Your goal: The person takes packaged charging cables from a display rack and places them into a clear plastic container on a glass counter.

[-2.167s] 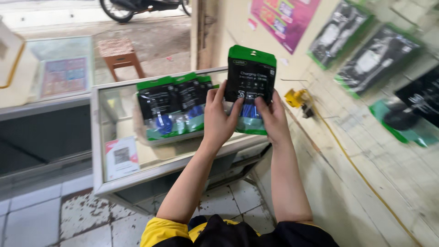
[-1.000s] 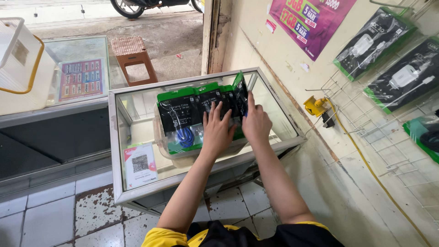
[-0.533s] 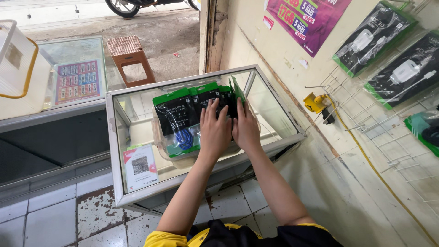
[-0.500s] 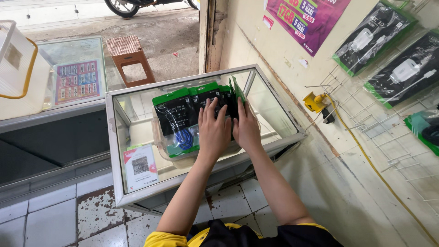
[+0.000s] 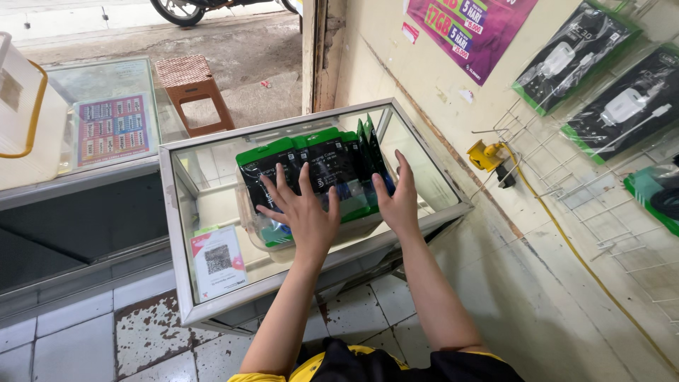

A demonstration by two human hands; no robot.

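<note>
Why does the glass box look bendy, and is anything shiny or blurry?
Head view: the wide lens bows the glass case edges; daylight from the doorway reflects softly on its top; the left hand, right hand and green-and-black packets look sharp.

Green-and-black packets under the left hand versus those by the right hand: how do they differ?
The flat green-and-black packets lie face up under the spread left hand; the upright green-and-black packets stand on edge against the right hand. The flat ones show full fronts, the upright ones only edges. Both share green borders.
</note>
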